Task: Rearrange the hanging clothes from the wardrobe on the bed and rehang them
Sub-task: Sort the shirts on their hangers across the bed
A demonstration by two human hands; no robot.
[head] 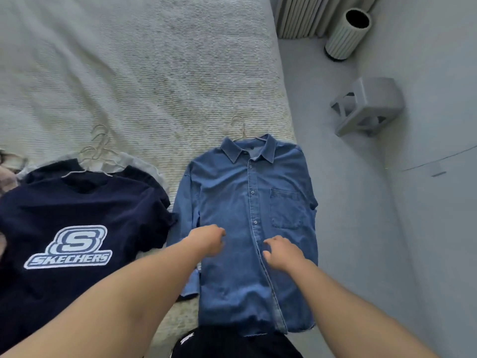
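Observation:
A blue denim shirt (247, 215) lies flat and buttoned on a wire hanger (240, 127) at the bed's right edge, collar pointing away from me. My left hand (209, 240) is over the shirt's middle with its fingers curled under; a pinch on the cloth cannot be made out. My right hand (281, 250) rests on the button placket with loosely bent fingertips touching the fabric. To the left, a navy Skechers T-shirt (77, 223) on a hanger (85, 171) tops a pile of other hung clothes.
The bed (129, 73) has a white ribbed cover. Right of it is grey floor with a ribbed cylindrical bin (346, 34), a grey plastic stool (366, 109) on its side and a radiator (304, 16). A black garment (232, 344) lies at the bottom edge.

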